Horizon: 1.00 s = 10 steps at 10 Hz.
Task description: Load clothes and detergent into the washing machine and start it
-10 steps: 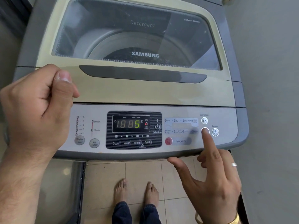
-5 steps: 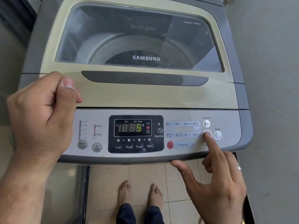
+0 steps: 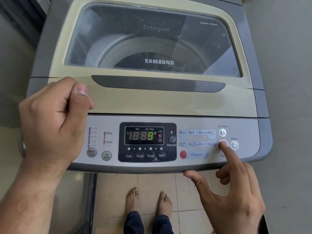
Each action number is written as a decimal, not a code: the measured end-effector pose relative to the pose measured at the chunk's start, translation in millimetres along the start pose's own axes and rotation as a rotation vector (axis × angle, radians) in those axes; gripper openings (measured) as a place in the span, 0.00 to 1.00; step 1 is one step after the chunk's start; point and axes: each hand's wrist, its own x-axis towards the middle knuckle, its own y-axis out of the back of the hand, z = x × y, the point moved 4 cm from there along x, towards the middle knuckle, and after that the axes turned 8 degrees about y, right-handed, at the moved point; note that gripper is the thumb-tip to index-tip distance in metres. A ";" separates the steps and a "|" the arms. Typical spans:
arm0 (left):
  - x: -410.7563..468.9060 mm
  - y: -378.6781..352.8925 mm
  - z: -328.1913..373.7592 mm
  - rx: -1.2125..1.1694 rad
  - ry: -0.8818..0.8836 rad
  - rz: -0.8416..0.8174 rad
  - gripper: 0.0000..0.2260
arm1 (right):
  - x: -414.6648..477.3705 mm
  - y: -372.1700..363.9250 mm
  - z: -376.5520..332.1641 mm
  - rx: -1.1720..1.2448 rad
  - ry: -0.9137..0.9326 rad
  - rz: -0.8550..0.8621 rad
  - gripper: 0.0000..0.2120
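The top-loading washing machine (image 3: 168,102) stands in front of me with its beige lid down. Through the glass window (image 3: 152,41) I see the grey drum; its contents are hidden. My left hand (image 3: 54,119) is a closed fist resting on the left end of the control panel (image 3: 202,120), holding nothing. My right hand (image 3: 236,196) points its index finger onto the round start/pause button (image 3: 223,143), just left of the power button (image 3: 234,145); the thumb sticks out under the panel's edge. The display (image 3: 143,135) is lit, its last digit bright green.
A grey wall (image 3: 287,81) runs close along the machine's right side. Below the panel are beige floor tiles (image 3: 185,191) and my bare feet (image 3: 148,201). A dark frame (image 3: 25,14) stands at the back left.
The last digit on the display has changed from 5 to 9. My right index finger stays on the same button and my left fist has not moved.
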 end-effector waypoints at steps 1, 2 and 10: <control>-1.0 0.9 3.6 0.041 -0.044 0.002 0.22 | 0.1 -0.1 -0.1 0.019 -0.007 -0.026 0.41; -3.5 1.2 11.3 0.101 -0.100 0.012 0.23 | 1.5 0.3 1.1 0.022 0.004 -0.050 0.40; -4.5 8.9 54.7 0.132 -0.121 -0.049 0.15 | 119.4 50.8 -16.1 0.089 0.156 0.125 0.17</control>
